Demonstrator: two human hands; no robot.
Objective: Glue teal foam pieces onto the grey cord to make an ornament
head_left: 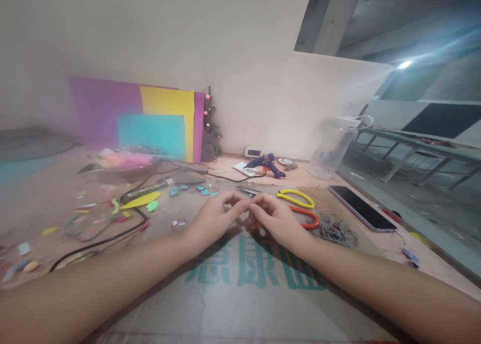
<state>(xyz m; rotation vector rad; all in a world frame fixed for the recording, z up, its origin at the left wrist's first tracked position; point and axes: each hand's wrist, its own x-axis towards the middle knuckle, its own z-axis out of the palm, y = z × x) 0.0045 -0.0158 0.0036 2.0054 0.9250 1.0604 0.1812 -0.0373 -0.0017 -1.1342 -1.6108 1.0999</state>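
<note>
My left hand (220,214) and my right hand (276,218) meet fingertip to fingertip above the middle of the work surface. Thumb and index finger are pinched together on each hand; whatever lies between them is too small or hidden to make out. Just beyond and right of my right hand lie scissors with one yellow handle (296,198) and one red handle (310,218), partly covered by that hand. A tangle of grey cord (336,229) sits right of my right wrist. Small blue foam pieces (203,190) are scattered beyond my left hand.
A blue glue gun (268,164) rests near the back wall. A phone (361,208) and a clear plastic bucket (326,153) stand to the right. Coloured sheets (150,138) lean at the back left. A dark cable (108,237), a yellow leaf-shaped piece (142,200) and scraps spread leftward.
</note>
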